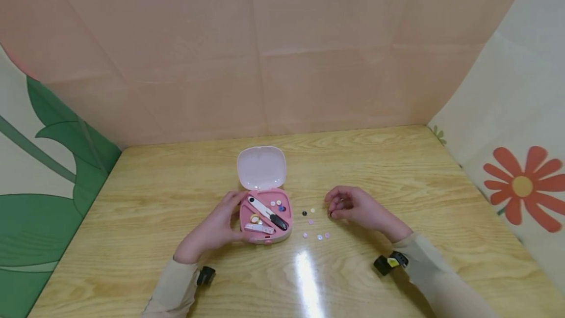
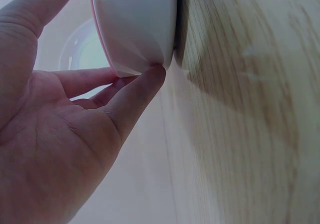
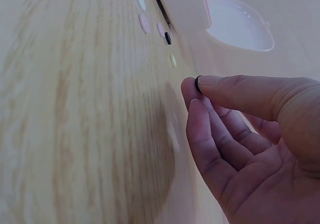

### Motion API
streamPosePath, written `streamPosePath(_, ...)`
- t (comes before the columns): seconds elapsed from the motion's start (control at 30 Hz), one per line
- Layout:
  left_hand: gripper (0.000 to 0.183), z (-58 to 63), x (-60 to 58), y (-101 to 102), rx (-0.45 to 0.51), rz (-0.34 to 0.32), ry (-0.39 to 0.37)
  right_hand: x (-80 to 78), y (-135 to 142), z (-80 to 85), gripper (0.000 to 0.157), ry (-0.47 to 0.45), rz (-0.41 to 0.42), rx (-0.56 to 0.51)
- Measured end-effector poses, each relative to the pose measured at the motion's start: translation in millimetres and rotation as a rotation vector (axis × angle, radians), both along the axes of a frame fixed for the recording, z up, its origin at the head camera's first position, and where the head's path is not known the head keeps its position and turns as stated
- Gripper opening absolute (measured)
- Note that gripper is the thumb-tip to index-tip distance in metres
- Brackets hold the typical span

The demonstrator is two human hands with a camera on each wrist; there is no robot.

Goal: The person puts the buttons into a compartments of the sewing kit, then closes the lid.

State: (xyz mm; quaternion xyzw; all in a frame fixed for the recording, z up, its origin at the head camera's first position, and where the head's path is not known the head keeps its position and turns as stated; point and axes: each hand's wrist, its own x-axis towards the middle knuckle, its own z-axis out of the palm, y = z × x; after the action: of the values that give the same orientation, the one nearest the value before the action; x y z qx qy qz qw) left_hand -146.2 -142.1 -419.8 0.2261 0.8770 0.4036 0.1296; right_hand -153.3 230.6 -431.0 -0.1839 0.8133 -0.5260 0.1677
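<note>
A pink sewing box (image 1: 288,232) stands on the table with its lid (image 1: 261,168) raised at the back. My left hand (image 1: 216,227) grips the box by its left side, thumb at the front corner and fingers towards the back. Inside lie black-and-white thread snips (image 1: 268,213), a rolled tape measure (image 1: 259,228), and several buttons (image 1: 281,207) in the right compartment. To the right of the box, my right hand (image 1: 355,206) pinches a black button (image 3: 198,84) between thumb and forefinger, above the table.
Between box and right hand several loose buttons lie on the wooden table (image 1: 353,278): a black button (image 1: 304,213), a cream button (image 1: 313,210), a pale blue button (image 1: 320,237) and pink buttons (image 1: 327,235). A pink backdrop (image 1: 265,63) rises behind the table.
</note>
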Motion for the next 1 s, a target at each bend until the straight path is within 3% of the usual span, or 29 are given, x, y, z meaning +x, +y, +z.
streamPosePath(0.33,0.100,-0.7,-4.2,2,0.118,-0.046,-0.024,-6.9,1,4.7,0.029,0.012,0.005,-0.054)
streamPosePath(0.67,0.101,2.1,-1.7,1,0.017,0.009,-0.033,-9.5,-1,8.2,0.030,-0.025,-0.015,-0.087)
streamPosePath(1.0,0.100,1.0,-0.5,0,0.016,-0.001,-0.016,-14.4,-5,14.6,0.031,-0.017,-0.049,-0.073)
